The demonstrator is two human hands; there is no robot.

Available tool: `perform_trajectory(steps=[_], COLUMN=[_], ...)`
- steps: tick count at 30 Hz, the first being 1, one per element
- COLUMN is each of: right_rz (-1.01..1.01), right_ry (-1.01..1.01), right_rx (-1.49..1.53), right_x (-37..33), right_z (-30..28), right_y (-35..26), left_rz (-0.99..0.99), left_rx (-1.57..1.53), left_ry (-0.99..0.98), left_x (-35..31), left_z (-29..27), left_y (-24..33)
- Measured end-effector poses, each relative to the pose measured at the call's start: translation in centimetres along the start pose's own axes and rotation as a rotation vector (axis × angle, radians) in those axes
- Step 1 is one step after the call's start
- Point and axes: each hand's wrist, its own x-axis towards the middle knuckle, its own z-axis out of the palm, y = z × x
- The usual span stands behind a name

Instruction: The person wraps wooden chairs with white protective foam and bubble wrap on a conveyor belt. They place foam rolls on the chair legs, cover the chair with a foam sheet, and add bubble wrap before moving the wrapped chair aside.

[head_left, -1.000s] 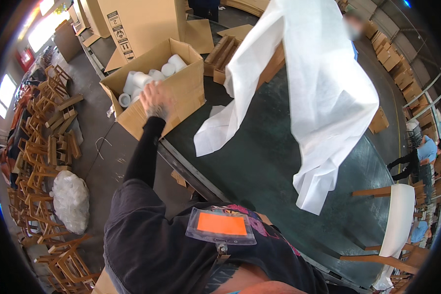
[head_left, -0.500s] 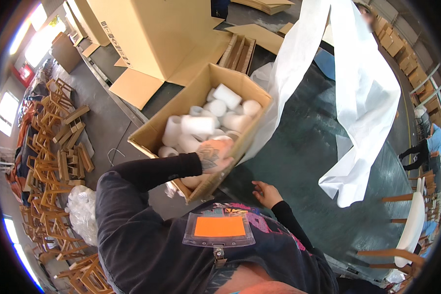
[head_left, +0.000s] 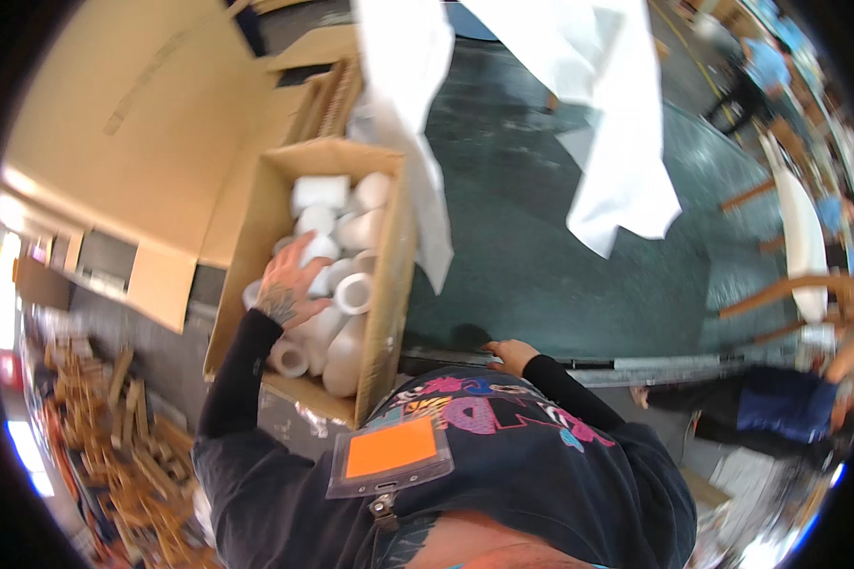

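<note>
My left hand reaches into an open cardboard box with its fingers spread over the white foam rolls inside. The fingers lie on the rolls and grip none of them. Some rolls are hollow, with round holes facing up; others show a smooth side. My right hand is at the near edge of the dark green tabletop, close to my body. Its fingers are partly stretched out, and I see nothing in them.
A large cardboard carton stands at the left, its flap hanging out. White sheeting hangs over the far part of the table. A white chair is on the right, with people beyond it. Wooden frames pile up at the lower left.
The view has turned, so the box now appears more upright and farther left. My left hand has moved deeper into the box, spreading its fingers. My right hand stays near the table edge.
</note>
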Motion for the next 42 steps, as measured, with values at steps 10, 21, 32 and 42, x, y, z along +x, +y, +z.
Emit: perform_trajectory(steps=[10, 21, 32, 42], right_rz=[-0.369, -0.528, 0.108, -0.108], right_ry=[0.202, 0.878, 1.063, 1.120], right_rx=[0.892, 2.084, 1.243, 1.146], right_x=[-6.6, -14.3, -16.3, -11.1], right_z=[-9.1, -19.2, -15.7, -20.8], right_y=[3.3, 13.9, 27.2, 29.2], left_rz=[-0.251, 0.687, -0.218, -0.378], left_rx=[-0.448, -0.589, -0.173, -1.640], left_ry=[0.713, 0.017, -0.447, -0.033], left_x=[6.2, 25.1, 46.0, 45.2], left_z=[-10.2, 1.0, 2.6, 19.9], left_y=[13.0, 48.2, 41.8, 34.4])
